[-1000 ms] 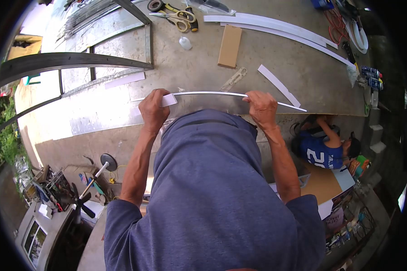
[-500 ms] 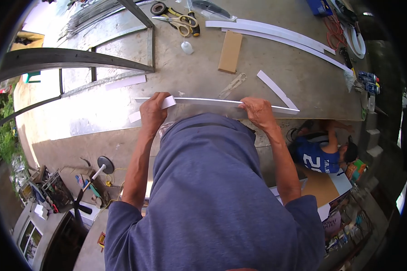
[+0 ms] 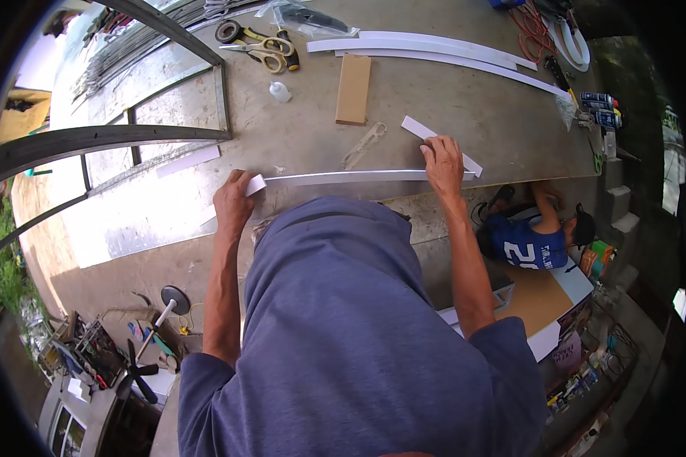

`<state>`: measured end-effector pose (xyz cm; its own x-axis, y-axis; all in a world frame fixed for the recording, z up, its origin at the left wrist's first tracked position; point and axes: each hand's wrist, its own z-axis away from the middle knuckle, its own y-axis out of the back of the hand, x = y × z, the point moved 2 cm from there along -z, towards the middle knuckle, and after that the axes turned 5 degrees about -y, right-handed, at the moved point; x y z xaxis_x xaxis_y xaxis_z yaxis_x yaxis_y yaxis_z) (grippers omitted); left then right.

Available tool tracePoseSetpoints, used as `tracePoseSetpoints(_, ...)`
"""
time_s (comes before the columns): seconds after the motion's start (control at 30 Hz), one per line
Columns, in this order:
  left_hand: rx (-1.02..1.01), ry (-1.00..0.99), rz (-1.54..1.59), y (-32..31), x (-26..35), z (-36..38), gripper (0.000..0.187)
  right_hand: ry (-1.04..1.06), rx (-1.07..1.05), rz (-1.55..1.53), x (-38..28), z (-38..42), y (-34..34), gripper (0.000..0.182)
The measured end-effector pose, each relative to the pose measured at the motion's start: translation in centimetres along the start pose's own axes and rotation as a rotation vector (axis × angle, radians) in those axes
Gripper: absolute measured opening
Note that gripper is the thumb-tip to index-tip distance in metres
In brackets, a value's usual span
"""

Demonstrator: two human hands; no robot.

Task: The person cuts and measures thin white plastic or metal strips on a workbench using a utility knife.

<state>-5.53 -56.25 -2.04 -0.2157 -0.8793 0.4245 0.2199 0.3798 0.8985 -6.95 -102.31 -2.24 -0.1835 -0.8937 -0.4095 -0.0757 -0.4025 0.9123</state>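
A long narrow white strip [image 3: 343,177] lies across the near side of the metal worktable, just in front of my body. My left hand [image 3: 234,202] is closed around a short white piece [image 3: 255,183] at the strip's left end; whether it also grips the long strip is hidden. Near the right end, my right hand [image 3: 444,166] is closed on the long strip, its fingertips bent down over it. Partly behind that hand lies a loose white strip [image 3: 415,128], set at a slant. A clear, flat tool [image 3: 364,145] rests beyond the long strip.
Farther back are a brown cardboard piece [image 3: 353,87], scissors [image 3: 270,52], a tape roll [image 3: 227,31], a small white bottle [image 3: 280,92] and more long white strips [image 3: 434,47]. A metal frame [image 3: 114,135] stands left. A person in blue [image 3: 530,240] crouches at right.
My right hand has slid right along the strip towards its right end, near the slanted strip. My left hand has stayed at the left end. The whole view has shifted somewhat.
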Motion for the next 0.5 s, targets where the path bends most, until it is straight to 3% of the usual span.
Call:
tracePoseSetpoints(0.03,0.061,-0.029,0.018,0.2,0.3,-0.3,0.034,-0.037,0.122,0.101,0.8,-0.4,0.0,0.026)
tracePoseSetpoints(0.17,0.100,0.012,0.092,0.8,1.6,-0.9,0.034,-0.055,0.075,0.145,3.3,-1.3,-0.3,0.033)
tracePoseSetpoints(0.27,-0.088,0.363,0.338,4.1,6.3,-2.5,0.039,-0.056,0.054,0.141,3.2,-2.1,0.3,0.032)
tracePoseSetpoints(0.37,0.038,0.166,0.758,5.0,8.6,-4.1,0.054,-0.038,0.093,-0.101,1.3,-4.2,1.5,0.031)
tracePoseSetpoints(0.43,-0.045,0.245,1.209,6.0,10.0,-6.0,0.064,-0.067,-0.001,-0.303,-3.4,-5.1,4.1,0.032)
tracePoseSetpoints(0.5,0.002,0.168,1.536,5.5,11.6,-8.1,0.062,-0.013,-0.068,-0.477,-9.6,-5.0,6.1,0.034)
